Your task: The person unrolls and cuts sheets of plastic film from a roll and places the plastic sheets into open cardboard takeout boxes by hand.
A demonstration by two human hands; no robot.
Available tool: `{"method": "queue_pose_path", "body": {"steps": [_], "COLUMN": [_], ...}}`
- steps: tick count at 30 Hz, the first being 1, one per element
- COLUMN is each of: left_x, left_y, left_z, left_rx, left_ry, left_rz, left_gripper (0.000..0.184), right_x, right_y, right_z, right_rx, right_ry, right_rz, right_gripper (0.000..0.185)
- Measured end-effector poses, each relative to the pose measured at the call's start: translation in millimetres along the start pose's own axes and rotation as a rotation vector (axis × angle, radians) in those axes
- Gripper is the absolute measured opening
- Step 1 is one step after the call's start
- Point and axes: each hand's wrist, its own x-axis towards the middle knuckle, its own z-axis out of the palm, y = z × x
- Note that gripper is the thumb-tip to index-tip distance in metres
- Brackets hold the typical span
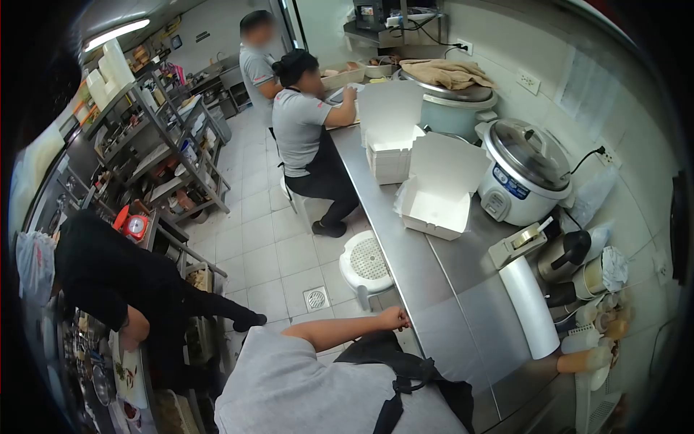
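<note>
My left hand [394,318] is closed at the near edge of the steel table [441,289]; whatever it holds, if anything, cannot be made out. My right hand is out of view. Beyond my left hand, an open white box [437,210] stands on the table with its lid raised. Behind it is a stack of white boxes [390,163], the top one open. A roll of clear plastic film [530,307] lies to the right, beside a tape dispenser [519,246].
A white rice cooker [510,195] and a larger cooker [448,112] line the wall. A white stool [365,262] stands by the table. One person [300,137] sits at its far end, another [256,76] stands behind. A person in black [123,267] bends at the left counter.
</note>
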Motion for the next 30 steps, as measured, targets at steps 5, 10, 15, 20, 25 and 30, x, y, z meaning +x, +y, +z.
{"method": "queue_pose_path", "body": {"steps": [5, 10, 15, 20, 25, 30], "left_x": [36.2, 26.8, 41.6, 57.0, 117.5, 163.9], "left_y": [-31.4, 10.0, 51.2, 201.6, 228.9, 237.6], "left_z": [-1.2, -26.0, -51.7, -26.9, 108.6, 161.5], "left_rx": [-0.436, -0.307, 0.858, 0.777, 0.634, 0.858], "left_ry": [-0.072, -0.270, -0.689, -0.532, -0.404, -0.441], "left_rz": [-0.402, -0.549, -0.269, 0.169, 0.761, 0.941], "left_gripper": [0.017, 0.013, 0.012, 0.031, 0.049, 0.066], "right_x": [-1.1, -7.4, -26.5, -70.1, -120.9, -138.6], "right_y": [-0.9, -2.2, 0.6, 3.7, -10.6, -0.8], "right_z": [-15.5, -28.8, -46.6, -75.2, -101.8, -142.4], "right_rx": [0.021, 0.047, 0.079, 0.127, 0.179, -0.323], "right_ry": [-0.009, -0.025, -0.073, -0.196, 0.065, 0.911], "right_rz": [0.040, 0.109, 0.180, 0.123, 0.008, 0.230], "right_gripper": [0.016, 0.017, 0.019, 0.021, 0.023, 0.031]}}
